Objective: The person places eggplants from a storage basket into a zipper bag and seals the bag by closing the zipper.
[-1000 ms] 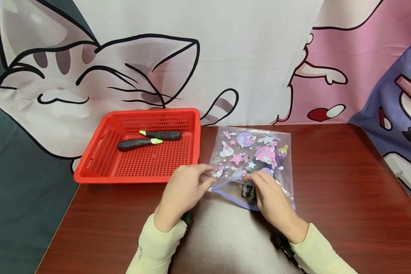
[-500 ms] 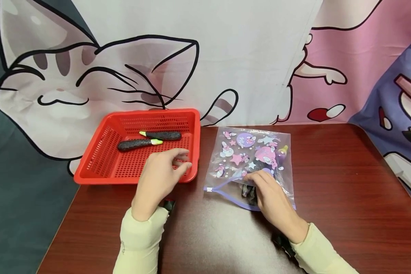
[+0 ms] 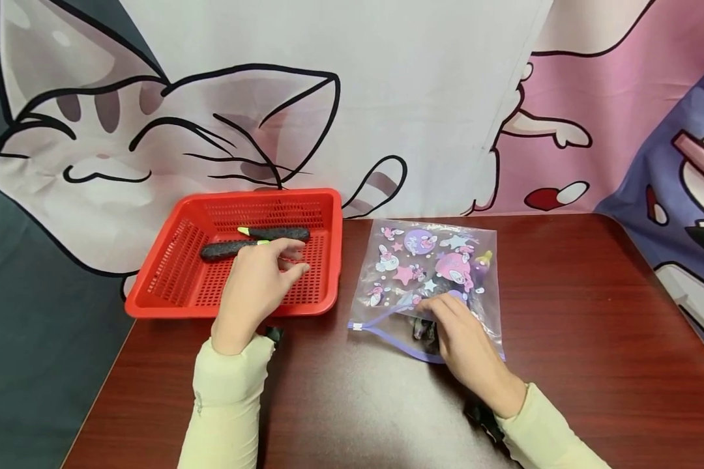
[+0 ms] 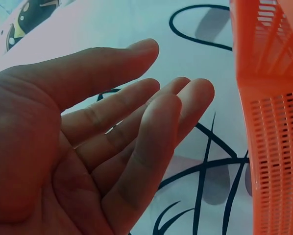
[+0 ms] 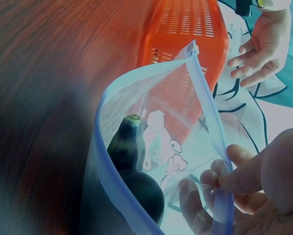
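Note:
My left hand (image 3: 255, 286) is over the red basket (image 3: 336, 260), its fingers loosely bent and nothing between them, as the left wrist view (image 4: 122, 142) also shows. Below its fingertips lie two black, long vegetables with green tips, one nearer (image 3: 225, 250) and one behind (image 3: 281, 233). With thumb and fingers my right hand (image 3: 469, 345) pinches the mouth edge of a clear printed zip bag (image 3: 387, 280), holding it apart. Dark rounded vegetables (image 5: 127, 147) show inside the bag in the right wrist view. A small purple eggplant (image 3: 482, 264) lies at its right side.
A white slider (image 3: 356, 326) sits at the left end of the bag's purple zip. Basket and bag stand side by side on a brown wooden table (image 3: 592, 339). A cartoon-print cloth (image 3: 434, 117) hangs right behind the table.
My left hand has let go of the bag's left corner by the slider and moved left over the basket. My right hand has stayed at the bag's mouth.

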Tool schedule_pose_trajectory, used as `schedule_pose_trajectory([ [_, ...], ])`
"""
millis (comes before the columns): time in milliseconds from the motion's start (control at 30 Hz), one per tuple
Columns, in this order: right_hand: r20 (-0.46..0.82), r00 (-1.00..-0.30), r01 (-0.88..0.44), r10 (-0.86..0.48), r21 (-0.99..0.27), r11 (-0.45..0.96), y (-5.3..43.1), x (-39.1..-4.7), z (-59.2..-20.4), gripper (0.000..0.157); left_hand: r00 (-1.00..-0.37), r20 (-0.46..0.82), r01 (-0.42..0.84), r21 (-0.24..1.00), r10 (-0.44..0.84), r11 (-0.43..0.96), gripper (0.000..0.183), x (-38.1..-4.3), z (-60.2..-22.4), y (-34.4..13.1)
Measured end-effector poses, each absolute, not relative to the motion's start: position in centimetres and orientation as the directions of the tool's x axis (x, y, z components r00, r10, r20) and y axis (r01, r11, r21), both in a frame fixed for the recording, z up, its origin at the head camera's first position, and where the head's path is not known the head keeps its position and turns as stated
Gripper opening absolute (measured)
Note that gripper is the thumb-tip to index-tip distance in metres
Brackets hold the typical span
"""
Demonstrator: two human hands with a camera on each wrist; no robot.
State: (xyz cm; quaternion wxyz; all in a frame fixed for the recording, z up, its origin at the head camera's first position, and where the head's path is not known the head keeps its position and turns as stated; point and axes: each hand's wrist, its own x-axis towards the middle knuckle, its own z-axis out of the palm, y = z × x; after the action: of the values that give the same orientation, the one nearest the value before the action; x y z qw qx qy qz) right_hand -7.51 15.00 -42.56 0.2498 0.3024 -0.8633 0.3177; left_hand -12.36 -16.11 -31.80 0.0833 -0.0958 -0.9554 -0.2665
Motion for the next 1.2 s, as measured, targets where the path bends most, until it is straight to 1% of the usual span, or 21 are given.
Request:
schedule_pose_trajectory([
  [500, 0.632, -0.685, -0.688, -0.362, -0.397, 0.608, 15.0, -7.3, -42.7, 0.040, -0.970, 0.224, 0.196, 0.476, 0.098, 0.857, 0.029, -13.8, -31.2, -18.3],
  [800, 0.634, -0.681, -0.690, -0.366, -0.389, 0.610, 15.1, -7.4, -42.7, 0.039, -0.966, 0.235, 0.204, 0.448, 0.106, 0.871, 0.029, -15.1, -31.0, -19.8],
  [1200, 0.636, -0.678, -0.693, -0.370, -0.383, 0.611, 15.0, -7.4, -42.7, 0.039, -0.981, 0.169, 0.156, 0.389, 0.096, 0.908, 0.032, -17.0, -30.2, -21.6],
])
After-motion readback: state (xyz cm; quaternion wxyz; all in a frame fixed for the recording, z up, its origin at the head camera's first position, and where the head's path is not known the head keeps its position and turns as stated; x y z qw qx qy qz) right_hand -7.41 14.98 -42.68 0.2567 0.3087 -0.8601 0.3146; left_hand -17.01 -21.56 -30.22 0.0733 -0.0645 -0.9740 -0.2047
